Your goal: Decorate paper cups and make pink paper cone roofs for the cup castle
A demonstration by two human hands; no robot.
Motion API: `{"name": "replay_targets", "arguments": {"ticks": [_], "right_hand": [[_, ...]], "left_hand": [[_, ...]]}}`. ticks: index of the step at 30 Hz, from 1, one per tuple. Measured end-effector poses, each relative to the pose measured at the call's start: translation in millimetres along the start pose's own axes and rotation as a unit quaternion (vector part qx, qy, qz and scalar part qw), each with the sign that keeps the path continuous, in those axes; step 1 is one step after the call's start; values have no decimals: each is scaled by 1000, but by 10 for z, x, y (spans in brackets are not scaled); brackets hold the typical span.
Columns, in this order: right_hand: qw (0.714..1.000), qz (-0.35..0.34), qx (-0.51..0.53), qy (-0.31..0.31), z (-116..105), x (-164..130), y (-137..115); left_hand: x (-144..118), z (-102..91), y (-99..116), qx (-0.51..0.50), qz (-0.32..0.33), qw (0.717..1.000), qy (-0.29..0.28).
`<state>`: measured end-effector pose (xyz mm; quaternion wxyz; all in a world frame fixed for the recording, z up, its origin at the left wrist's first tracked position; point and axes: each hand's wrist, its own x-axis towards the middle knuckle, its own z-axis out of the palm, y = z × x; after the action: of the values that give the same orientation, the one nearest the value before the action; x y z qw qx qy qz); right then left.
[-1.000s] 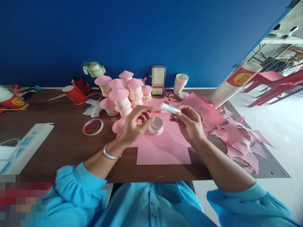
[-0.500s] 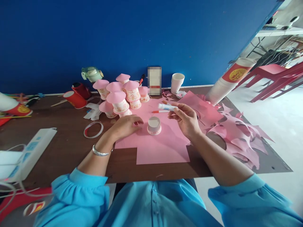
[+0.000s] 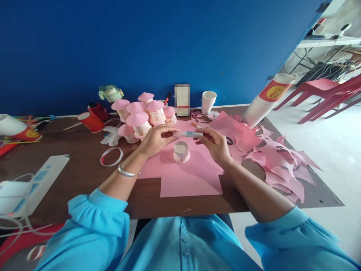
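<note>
**Glue stick held between both hands above an upturned cup**

We are holding a glue stick (image 3: 188, 134) level over the pink paper sheet (image 3: 188, 177). Our right hand (image 3: 214, 144) is gripping its right end, fingers closed around the tube; our left hand (image 3: 156, 139) is pinching its left tip. Just below, an upturned paper cup (image 3: 181, 152) is standing on the sheet. Behind, pink-roofed cup houses (image 3: 142, 114) are clustering on the bench (image 3: 76, 173).
</note>
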<state>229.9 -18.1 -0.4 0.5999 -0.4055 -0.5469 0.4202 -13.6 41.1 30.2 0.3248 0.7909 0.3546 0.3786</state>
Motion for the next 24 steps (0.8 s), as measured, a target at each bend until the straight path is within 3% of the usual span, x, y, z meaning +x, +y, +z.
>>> {"name": "replay_targets", "arguments": {"ticks": [12, 20, 24], "right_hand": [[998, -48, -38, -13, -16, -1, -41], [994, -78, -75, -13, -23, 1, -55], [995, -54, -82, -14, -20, -22, -75]], "left_hand": [[44, -50, 131, 113, 66, 991, -2], [43, -37, 136, 82, 77, 994, -1], [43, -4, 135, 78, 98, 992, 7]]}}
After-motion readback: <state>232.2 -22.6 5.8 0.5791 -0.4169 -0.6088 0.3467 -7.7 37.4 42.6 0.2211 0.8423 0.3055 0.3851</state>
